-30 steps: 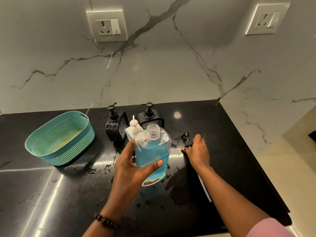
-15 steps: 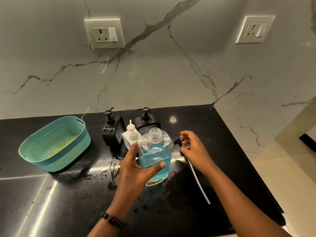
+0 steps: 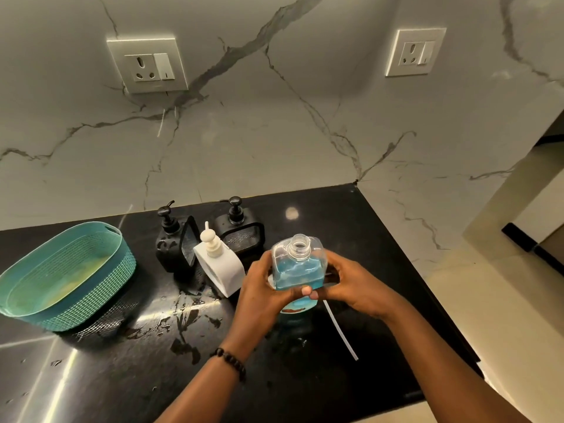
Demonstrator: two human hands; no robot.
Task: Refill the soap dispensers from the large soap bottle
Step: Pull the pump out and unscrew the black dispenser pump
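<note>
Nearest, left hand (image 3: 262, 288) and right hand (image 3: 351, 282) clasped round open soap bottle (image 3: 297, 267), upright, neck up, over wet tabletop (image 3: 351, 227) | behind-left: white dispenser (image 3: 218, 264), two black dispensers (image 3: 171, 239) | far left: teal basket (image 3: 65, 273)

Dim, counter (image 3: 366, 239) glare, edges prob. warped

no readable text, soap bottle (image 3: 297, 270) perhaps bearing a label low down, too blurred to read

Beside the teal basket (image 3: 65, 276): two black dispensers (image 3: 174, 241) (image 3: 239, 228), one white dispenser (image 3: 218, 267), one clear uncapped bottle (image 3: 297, 265); two wall sockets (image 3: 148, 65) (image 3: 415, 52) above.
</note>
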